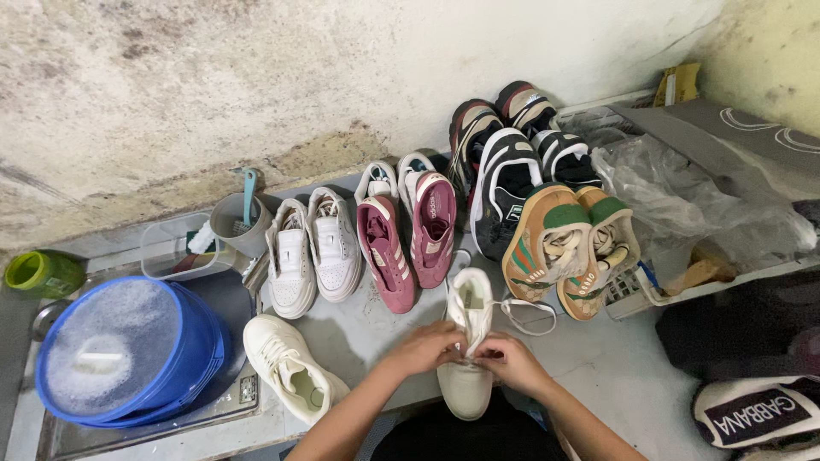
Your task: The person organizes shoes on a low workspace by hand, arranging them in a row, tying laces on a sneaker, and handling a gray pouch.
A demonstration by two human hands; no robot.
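Where the grey bench (598, 358) meets a stained, blotchy plaster wall (256, 77), rows of shoes lie toe-forward on its smooth, dull surface. At the near edge stands a cream sneaker (466, 376), soft and rounded at the toe, its tongue pulled up and its flat white laces (530, 312) trailing loose to the right. Both hands work at its lacing: the left hand (424, 348) has its grip pinched shut on the upper at the eyelets, and the right hand (511, 360) is likewise clenched on the sneaker's upper from the other side, fingers curled in; the two nearly touch over the shoe's middle.

To the left lies its mate, a second cream sneaker (290, 369), tipped on its side near the rim of a steel sink (154, 431). In the sink sits a blue bucket (128, 350) filled with white foam. Behind are a pair of white leather sneakers (312, 256), a pair of maroon suede sneakers with pale stripes (408, 239), black-and-white trainers (512, 162), and tan sneakers with green and red bands (568, 243) resting on a white plastic basket (632, 294). A grey cup with a teal-handled brush (239, 218) stands by the wall, beside a clear plastic tub (175, 252) and a green bottle (43, 273). Crumpled clear plastic wrap (683, 205) lies to the right.
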